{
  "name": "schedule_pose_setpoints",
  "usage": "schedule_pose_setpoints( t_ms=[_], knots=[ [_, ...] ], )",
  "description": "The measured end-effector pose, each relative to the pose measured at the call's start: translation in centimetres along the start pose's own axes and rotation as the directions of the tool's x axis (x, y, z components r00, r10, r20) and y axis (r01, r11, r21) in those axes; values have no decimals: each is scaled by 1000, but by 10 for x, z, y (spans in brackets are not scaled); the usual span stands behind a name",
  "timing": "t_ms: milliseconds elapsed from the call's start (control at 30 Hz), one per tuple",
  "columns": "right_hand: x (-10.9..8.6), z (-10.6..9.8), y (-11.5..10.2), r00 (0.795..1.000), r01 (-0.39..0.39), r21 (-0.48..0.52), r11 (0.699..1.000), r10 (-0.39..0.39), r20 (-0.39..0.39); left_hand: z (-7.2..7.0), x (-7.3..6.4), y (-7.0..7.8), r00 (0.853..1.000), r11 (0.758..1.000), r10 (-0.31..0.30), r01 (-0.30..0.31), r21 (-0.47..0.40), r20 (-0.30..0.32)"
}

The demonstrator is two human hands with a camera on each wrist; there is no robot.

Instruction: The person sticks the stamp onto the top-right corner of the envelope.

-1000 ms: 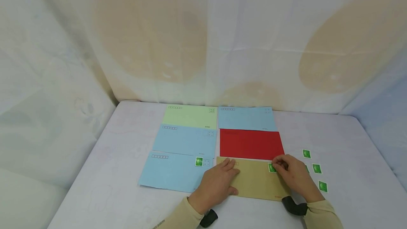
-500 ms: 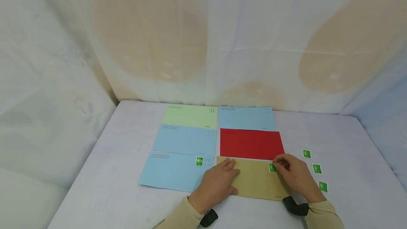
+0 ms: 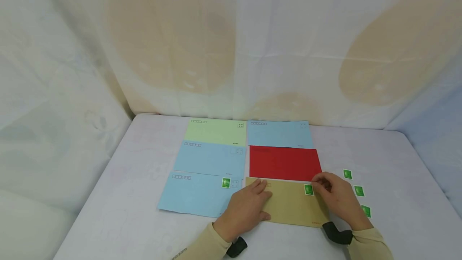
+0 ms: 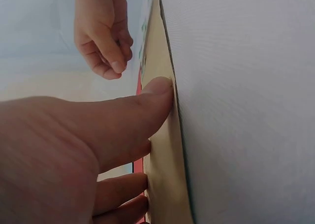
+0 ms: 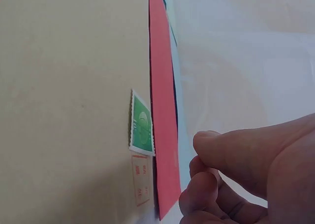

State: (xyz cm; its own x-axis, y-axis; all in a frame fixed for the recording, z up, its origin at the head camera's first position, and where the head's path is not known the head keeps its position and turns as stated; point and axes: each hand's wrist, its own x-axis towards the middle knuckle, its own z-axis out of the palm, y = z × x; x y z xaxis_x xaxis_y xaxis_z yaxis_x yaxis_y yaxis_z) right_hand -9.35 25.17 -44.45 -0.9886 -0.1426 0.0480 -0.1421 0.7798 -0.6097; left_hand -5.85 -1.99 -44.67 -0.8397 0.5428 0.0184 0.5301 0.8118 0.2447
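Note:
My left hand (image 3: 246,211) rests with spread fingers on the left part of a tan envelope (image 3: 288,208), its thumb at the near edge. A green stamp (image 3: 309,189) with a white perforated border lies near the envelope's upper right corner. In the right wrist view this stamp (image 5: 142,123) sits beside a printed red box (image 5: 141,180). My right hand (image 3: 337,196) hovers just right of the stamp, apart from it. Its fingers are loosely bent, with nothing seen between thumb and fingertips. The left wrist view shows that hand (image 4: 103,34) raised above the paper.
Beyond the tan envelope lie a red envelope (image 3: 285,163) and a blue one (image 3: 279,135). To the left are two blue envelopes, the nearest (image 3: 191,196) bearing a stamp (image 3: 225,183), and a green one (image 3: 216,132). Loose stamps (image 3: 359,191) lie at the right on the white table (image 3: 393,171).
My right hand has let go of the stamp and drawn slightly up and right. The stamp stays on the tan envelope. My left hand has not moved.

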Motion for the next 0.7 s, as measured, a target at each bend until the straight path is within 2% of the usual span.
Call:
schedule_pose_setpoints(
  t_ms=[267, 433, 700],
  knots=[
    [0, -4, 0, 1000, -17, 12, 1000, 18, -17, 2, 1, -1, 1000, 1000, 13, -13, -5, -25],
    [-1, -7, 1, 999, -2, -7, 1000, 1, -49, 3, 2, -3, 999, 1000, 25, -26, -14, -42],
    [-1, -10, 2, 994, 24, -22, 999, -26, -107, -3, 1, -5, 997, 999, 33, -35, -25, -65]
  ],
)
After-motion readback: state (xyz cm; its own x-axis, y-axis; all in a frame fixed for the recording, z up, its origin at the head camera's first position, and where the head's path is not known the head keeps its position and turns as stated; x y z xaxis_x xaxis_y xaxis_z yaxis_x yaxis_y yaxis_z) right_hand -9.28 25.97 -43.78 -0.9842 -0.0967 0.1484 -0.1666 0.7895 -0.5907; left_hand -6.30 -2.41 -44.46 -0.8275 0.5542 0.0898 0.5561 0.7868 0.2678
